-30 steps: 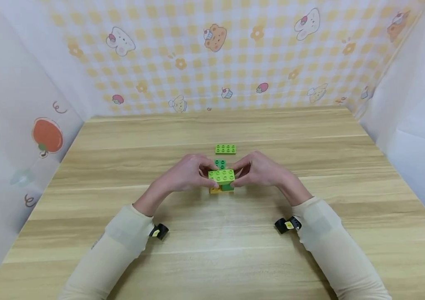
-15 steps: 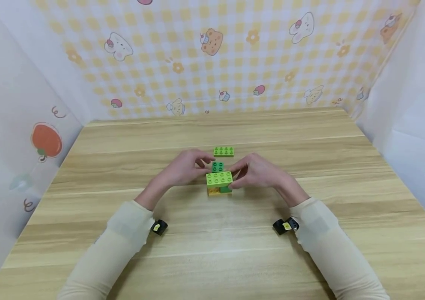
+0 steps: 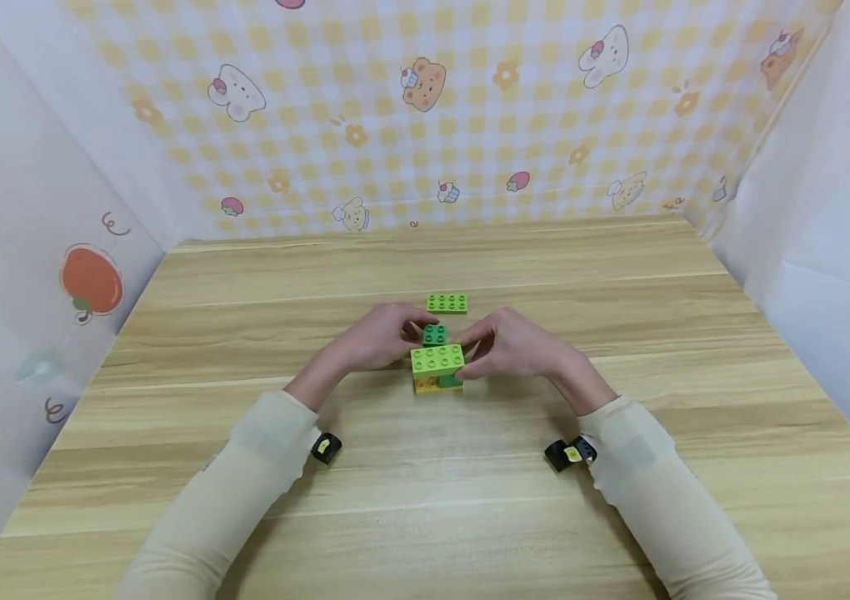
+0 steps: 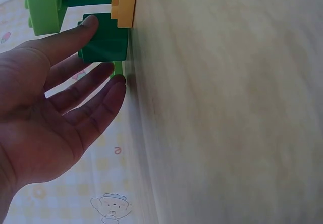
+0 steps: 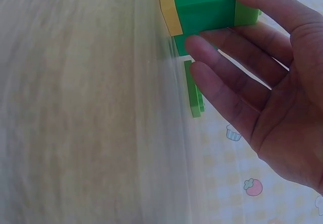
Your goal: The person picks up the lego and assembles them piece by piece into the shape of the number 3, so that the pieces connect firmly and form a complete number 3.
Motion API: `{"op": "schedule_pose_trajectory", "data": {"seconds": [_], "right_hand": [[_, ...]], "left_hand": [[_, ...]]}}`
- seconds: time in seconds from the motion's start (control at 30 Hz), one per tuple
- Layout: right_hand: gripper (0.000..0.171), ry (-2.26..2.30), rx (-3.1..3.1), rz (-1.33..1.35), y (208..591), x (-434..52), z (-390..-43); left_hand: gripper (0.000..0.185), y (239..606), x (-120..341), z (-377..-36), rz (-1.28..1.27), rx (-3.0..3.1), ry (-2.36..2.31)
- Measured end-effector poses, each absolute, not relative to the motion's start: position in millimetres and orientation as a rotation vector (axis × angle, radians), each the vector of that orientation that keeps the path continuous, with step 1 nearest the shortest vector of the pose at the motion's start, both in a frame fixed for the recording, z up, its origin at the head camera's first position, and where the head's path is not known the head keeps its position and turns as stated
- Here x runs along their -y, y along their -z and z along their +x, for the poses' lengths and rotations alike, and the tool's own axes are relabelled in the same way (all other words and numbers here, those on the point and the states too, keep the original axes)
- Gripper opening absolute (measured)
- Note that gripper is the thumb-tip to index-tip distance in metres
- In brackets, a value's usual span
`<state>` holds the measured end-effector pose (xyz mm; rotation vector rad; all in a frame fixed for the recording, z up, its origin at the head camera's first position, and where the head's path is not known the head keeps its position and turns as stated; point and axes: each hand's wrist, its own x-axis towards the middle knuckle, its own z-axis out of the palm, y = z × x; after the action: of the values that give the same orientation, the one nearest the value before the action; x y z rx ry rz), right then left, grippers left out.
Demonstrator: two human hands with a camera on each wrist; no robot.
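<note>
Left hand (image 3: 376, 337) and right hand (image 3: 509, 343), fingers relaxed and extended, touch the brick stack (image 3: 437, 367) on the desk (image 3: 425, 500) without gripping.

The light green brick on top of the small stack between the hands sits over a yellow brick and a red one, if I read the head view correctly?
Not quite: under the light green brick sit a yellow brick and a dark green brick, not a red one, as the head view shows.

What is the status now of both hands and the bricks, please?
Left hand open, fingertips on dark green brick. Right hand open, touching brick stack. Flat light green brick lies apart behind. Nothing in the way.
</note>
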<state>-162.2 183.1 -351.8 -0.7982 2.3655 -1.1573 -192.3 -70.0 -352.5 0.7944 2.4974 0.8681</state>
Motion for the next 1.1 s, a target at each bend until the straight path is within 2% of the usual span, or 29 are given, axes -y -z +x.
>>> {"op": "schedule_pose_trajectory", "data": {"seconds": [0.5,1.1], "right_hand": [[0.041,1.143,-2.382,-0.798,353,-183,-162],[0.036,1.143,-2.374,-0.774,354,-183,-161]], "left_hand": [[0.037,355,65,-195,0.791,-2.529,-0.848],[0.041,345,74,-195,0.713,-2.569,-0.939]]}}
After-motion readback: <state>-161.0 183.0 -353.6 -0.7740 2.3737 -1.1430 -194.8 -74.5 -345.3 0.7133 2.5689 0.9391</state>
